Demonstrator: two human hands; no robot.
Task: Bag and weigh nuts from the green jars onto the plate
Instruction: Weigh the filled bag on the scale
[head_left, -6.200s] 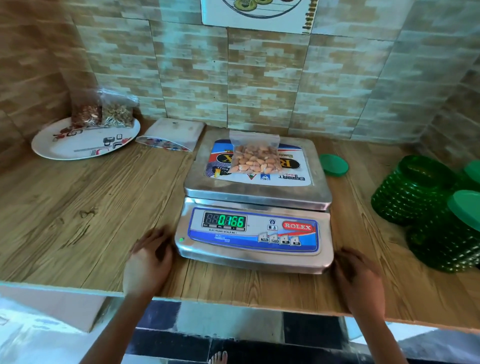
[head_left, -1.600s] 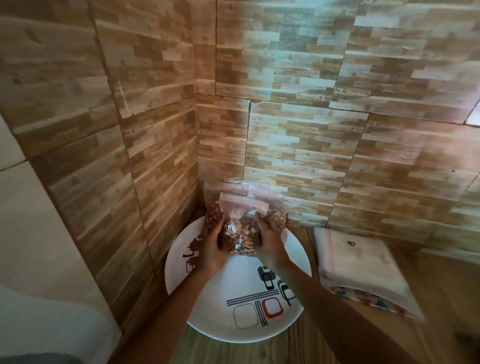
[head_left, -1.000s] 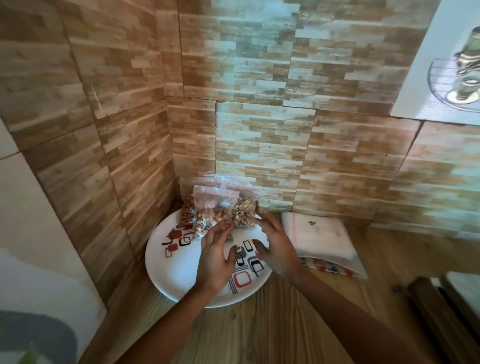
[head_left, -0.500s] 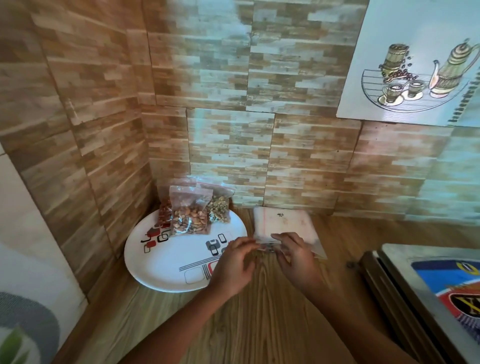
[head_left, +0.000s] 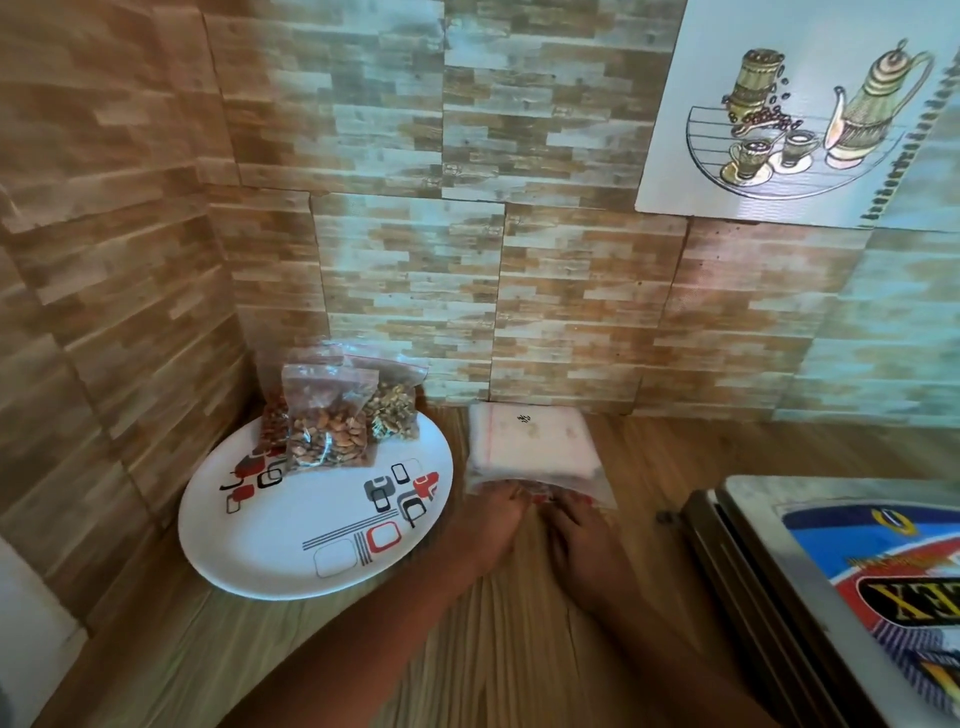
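white plate (head_left: 291, 551), three nut bags (head_left: 326, 434)

So the plate (head_left: 311, 545) is a white oval one with red, grey and black squares printed on it, lying flat on the wooden counter right in the corner. Three clear zip bags stand bunched at its far edge, leaning back toward the wall. The almond bag (head_left: 327, 431) is in front, a bag of reddish nuts (head_left: 271, 428) sits behind it on the left, and a bag of paler bits (head_left: 394, 415) is on the right. The pack of empty bags (head_left: 530, 441) lies flat just right of the plate.
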